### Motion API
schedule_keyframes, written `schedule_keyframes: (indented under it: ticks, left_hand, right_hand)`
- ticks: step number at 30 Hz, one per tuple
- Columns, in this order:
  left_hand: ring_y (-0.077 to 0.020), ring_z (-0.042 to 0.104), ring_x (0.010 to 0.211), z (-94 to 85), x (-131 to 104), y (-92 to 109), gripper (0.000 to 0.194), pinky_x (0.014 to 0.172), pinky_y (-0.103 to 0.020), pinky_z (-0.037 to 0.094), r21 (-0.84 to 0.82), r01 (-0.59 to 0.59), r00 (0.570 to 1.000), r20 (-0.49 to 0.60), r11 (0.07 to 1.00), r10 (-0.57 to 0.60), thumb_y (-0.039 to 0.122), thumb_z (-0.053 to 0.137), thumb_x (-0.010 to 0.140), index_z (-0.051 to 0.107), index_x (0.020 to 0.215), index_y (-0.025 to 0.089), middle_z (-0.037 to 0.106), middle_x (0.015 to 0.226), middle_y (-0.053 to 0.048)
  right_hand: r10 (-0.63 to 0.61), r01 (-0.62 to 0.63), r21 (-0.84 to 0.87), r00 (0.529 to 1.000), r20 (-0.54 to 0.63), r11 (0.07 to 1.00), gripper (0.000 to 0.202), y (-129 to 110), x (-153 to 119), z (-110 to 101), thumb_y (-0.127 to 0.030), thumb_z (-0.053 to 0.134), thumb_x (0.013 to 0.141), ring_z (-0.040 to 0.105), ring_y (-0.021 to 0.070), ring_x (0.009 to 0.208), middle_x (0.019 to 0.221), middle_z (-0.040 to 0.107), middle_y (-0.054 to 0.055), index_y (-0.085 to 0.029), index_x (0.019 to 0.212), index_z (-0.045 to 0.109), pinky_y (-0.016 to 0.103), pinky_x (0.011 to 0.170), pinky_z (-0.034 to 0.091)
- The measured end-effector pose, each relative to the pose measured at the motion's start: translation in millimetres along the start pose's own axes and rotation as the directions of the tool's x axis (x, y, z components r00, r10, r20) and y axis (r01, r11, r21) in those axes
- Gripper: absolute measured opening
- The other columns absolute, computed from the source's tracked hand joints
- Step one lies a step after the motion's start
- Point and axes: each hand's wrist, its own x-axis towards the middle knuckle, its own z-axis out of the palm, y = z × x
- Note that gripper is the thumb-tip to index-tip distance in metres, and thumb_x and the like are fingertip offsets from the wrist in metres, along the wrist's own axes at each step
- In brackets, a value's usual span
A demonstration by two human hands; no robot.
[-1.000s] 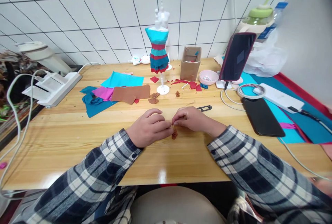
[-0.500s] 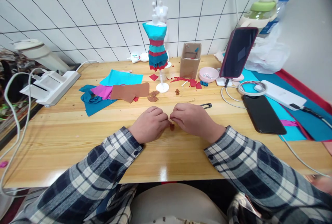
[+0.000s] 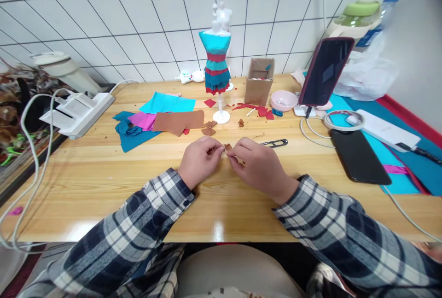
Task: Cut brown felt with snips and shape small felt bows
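- Fingers of the left hand are pinching nearly closed, thumb against forefinger, on a thin pale strand; those of the right hand are closing on it from the other side, the tips almost meeting.
- Gathered brown piece is showing just beyond the fingertips, above the surface; which hand is bearing it, I cannot tell.
- Black thread snips are lying just beyond the right hand, their near end disappearing behind it.
- Small brown scrap and brown pleated pieces are resting farther back.
- Brown sheet is lying to the left of these, with magenta, cyan and teal material spreading around it.
- Miniature dress form is standing upright behind, wearing a tiered cyan, teal and red dress.
- Open cardboard box is standing to its right, a pink bowl of small pale bits sitting beside it and red scraps lying in front.
- Upright phone is leaning farther right; a black phone is lying flat nearer, a tape roll overlapping its far edge.
- White power strip is sitting at the far left.
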Motion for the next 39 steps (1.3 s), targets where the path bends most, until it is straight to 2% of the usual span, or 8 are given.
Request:
schedule_keyframes:
  ticks: [5, 8, 11, 14, 18, 23, 32, 39]
  left_hand:
    - [-0.0134, 0.058, 0.065, 3.1, 2, 0, 0.021, 0.060, -0.025, 0.046, -0.426, 0.124, 0.990, -0.008, 0.896, -0.141, 0.033, 0.058, 0.086, 0.066, 0.078, 0.015, 0.065, 0.072, -0.002]
    - [-0.0135, 0.060, 0.071, -1.1, 1, -1, 0.017, 0.065, -0.025, 0.048, -0.400, -0.043, 0.995, -0.095, 0.916, 0.006, 0.029, 0.059, 0.086, 0.067, 0.081, 0.016, 0.067, 0.078, -0.004]
    - [-0.0142, 0.061, 0.078, -9.3, 1, -7, 0.011, 0.073, -0.028, 0.048, -0.213, -0.335, 0.942, -0.085, 0.918, 0.324, 0.023, 0.059, 0.087, 0.069, 0.088, 0.019, 0.068, 0.084, -0.005]
    - [-0.0160, 0.062, 0.085, -17.8, 1, -13, 0.018, 0.078, -0.031, 0.046, 0.006, -0.592, 0.804, 0.075, 0.806, 0.590, 0.019, 0.059, 0.086, 0.069, 0.100, 0.025, 0.071, 0.091, -0.003]
    - [-0.0152, 0.063, 0.084, -23.7, 0, -14, 0.025, 0.077, -0.031, 0.046, 0.132, -0.659, 0.751, 0.072, 0.741, 0.656, 0.018, 0.061, 0.085, 0.067, 0.106, 0.029, 0.074, 0.092, 0.000]
    - [-0.0132, 0.065, 0.078, -21.8, -2, -8, 0.014, 0.076, -0.027, 0.050, 0.097, -0.607, 0.791, -0.021, 0.788, 0.612, 0.022, 0.065, 0.084, 0.069, 0.097, 0.023, 0.075, 0.084, 0.000]
    - [-0.0121, 0.067, 0.073, -10.2, 0, -10, 0.015, 0.068, -0.022, 0.050, -0.097, -0.465, 0.851, 0.226, 0.880, 0.474, 0.027, 0.058, 0.089, 0.071, 0.092, 0.020, 0.074, 0.082, -0.002]
    - [-0.0123, 0.068, 0.073, -8.8, -3, -11, 0.016, 0.070, -0.022, 0.049, -0.063, -0.341, 0.921, 0.180, 0.938, 0.346, 0.033, 0.062, 0.085, 0.071, 0.092, 0.021, 0.074, 0.081, 0.000]
  right_hand:
    - [0.218, -0.177, 0.361, 0.973, -0.075, 0.915, 0.013, 2, 4, 6, -0.026, 0.057, 0.085, 0.056, 0.0115, 0.065, 0.082, 0.064, 0.003, -0.019, 0.084, 0.068, 0.025, 0.063, 0.043]
    - [0.372, -0.410, 0.677, 0.904, 0.211, 0.612, 0.019, 12, 8, 11, -0.035, 0.062, 0.081, 0.056, 0.0106, 0.054, 0.069, 0.063, 0.001, -0.018, 0.086, 0.068, 0.024, 0.055, 0.047]
    - [0.298, -0.580, 0.728, 0.814, 0.498, 0.366, 0.027, 25, 10, 14, -0.041, 0.063, 0.080, 0.057, 0.0116, 0.051, 0.060, 0.061, -0.001, -0.016, 0.090, 0.068, 0.024, 0.050, 0.049]
    - [0.235, -0.541, 0.670, 0.836, 0.496, 0.508, 0.020, 35, 11, 13, -0.033, 0.063, 0.080, 0.058, 0.0110, 0.053, 0.067, 0.067, 0.002, -0.017, 0.088, 0.070, 0.023, 0.051, 0.048]
    - [0.166, -0.311, 0.545, 0.939, 0.300, 0.778, 0.008, 37, 13, 7, -0.021, 0.065, 0.079, 0.060, 0.0110, 0.066, 0.077, 0.070, 0.001, -0.019, 0.081, 0.073, 0.022, 0.061, 0.045]
    - [0.130, -0.236, 0.510, 0.963, 0.234, 0.827, 0.010, 36, 14, 4, -0.018, 0.064, 0.079, 0.059, 0.0106, 0.069, 0.079, 0.068, 0.001, -0.019, 0.081, 0.074, 0.022, 0.063, 0.043]
    - [0.000, -0.109, 0.441, 0.971, 0.240, 0.891, 0.007, 47, 12, 7, -0.019, 0.067, 0.078, 0.059, 0.0107, 0.069, 0.076, 0.066, 0.002, -0.017, 0.080, 0.072, 0.022, 0.065, 0.042]
    - [-0.030, -0.078, 0.420, 0.969, 0.246, 0.904, 0.009, 49, 12, 5, -0.018, 0.065, 0.078, 0.061, 0.0108, 0.071, 0.080, 0.068, 0.002, -0.018, 0.084, 0.072, 0.022, 0.066, 0.043]
